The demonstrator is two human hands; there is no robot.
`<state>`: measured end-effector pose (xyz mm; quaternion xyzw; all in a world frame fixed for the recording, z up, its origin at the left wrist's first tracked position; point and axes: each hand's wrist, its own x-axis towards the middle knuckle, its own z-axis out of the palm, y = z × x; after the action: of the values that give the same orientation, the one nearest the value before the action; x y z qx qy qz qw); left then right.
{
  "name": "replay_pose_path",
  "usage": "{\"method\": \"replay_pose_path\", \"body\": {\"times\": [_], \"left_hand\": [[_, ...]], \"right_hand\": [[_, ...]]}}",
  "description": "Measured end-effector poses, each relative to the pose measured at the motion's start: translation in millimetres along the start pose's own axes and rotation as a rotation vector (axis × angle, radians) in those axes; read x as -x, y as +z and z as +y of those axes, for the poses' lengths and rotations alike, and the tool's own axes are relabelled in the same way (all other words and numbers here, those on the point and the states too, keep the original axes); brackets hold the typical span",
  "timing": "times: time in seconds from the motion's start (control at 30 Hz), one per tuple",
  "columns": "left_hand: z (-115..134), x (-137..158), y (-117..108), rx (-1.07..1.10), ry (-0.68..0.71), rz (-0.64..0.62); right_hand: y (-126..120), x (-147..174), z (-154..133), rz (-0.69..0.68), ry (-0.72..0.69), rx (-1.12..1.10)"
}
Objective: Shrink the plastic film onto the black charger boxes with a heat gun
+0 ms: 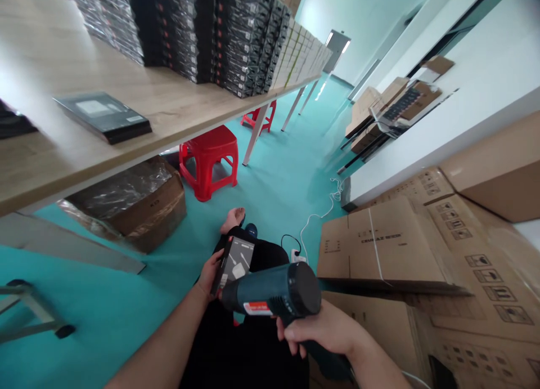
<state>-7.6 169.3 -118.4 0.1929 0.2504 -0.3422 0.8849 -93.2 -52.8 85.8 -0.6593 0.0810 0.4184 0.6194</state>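
Observation:
My right hand [312, 330] is wrapped round the handle of a dark teal heat gun [265, 290] with an orange and white label. Its nozzle points left, close to a small black product box [239, 258] printed with white pictures. That box is gripped along its left side by my left hand [210, 273], above my lap. The nozzle overlaps the box's lower corner from this angle, and I cannot tell whether they touch. Part of my left hand's fingers is hidden behind the box.
On the wooden table [59, 57] stand tall stacks of film-wrapped black boxes [244, 40] and one flat black box [103, 116]. Below are an open carton [147, 209] and a red stool [211, 158]. Large cartons [379, 240] line the right; a power strip [297, 256] lies on the floor.

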Motion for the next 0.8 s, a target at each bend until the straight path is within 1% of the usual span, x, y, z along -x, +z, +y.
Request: {"method": "replay_pose_path", "body": {"times": [0.1, 0.2, 0.27, 0.37, 0.47, 0.6, 0.67, 0.8], "left_hand": [[-0.1, -1.6, -2.6, -0.018, -0.047, -0.024], [-0.1, -0.5, -3.0, -0.033, -0.036, -0.033], [0.5, 1.0, -2.4, -0.028, -0.019, -0.053], [1.3, 1.7, -2.4, -0.021, -0.008, -0.065], [1.2, -0.6, -3.8, -0.024, -0.008, -0.028], [0.7, -1.6, -2.2, -0.024, -0.001, -0.012], [1.2, 0.2, 0.4, -0.013, 0.000, -0.022], [2.7, 2.4, 2.9, 0.010, -0.013, -0.026]], "right_hand": [[3.0, -11.9, -1.2, 0.158, -0.103, -0.176], [-3.1, -29.3, -6.5, 0.271, -0.210, -0.314], [-12.9, -35.7, -7.5, 0.358, -0.225, -0.343], [-30.2, -36.6, -2.6, 0.471, -0.188, -0.331], [-41.3, -33.4, 5.0, 0.445, -0.177, -0.315], [-41.8, -26.1, 12.0, 0.381, -0.165, -0.266], [-39.2, -18.6, 15.0, 0.325, -0.118, -0.212], [-34.2, -2.9, 20.2, 0.145, 0.044, -0.104]]}}
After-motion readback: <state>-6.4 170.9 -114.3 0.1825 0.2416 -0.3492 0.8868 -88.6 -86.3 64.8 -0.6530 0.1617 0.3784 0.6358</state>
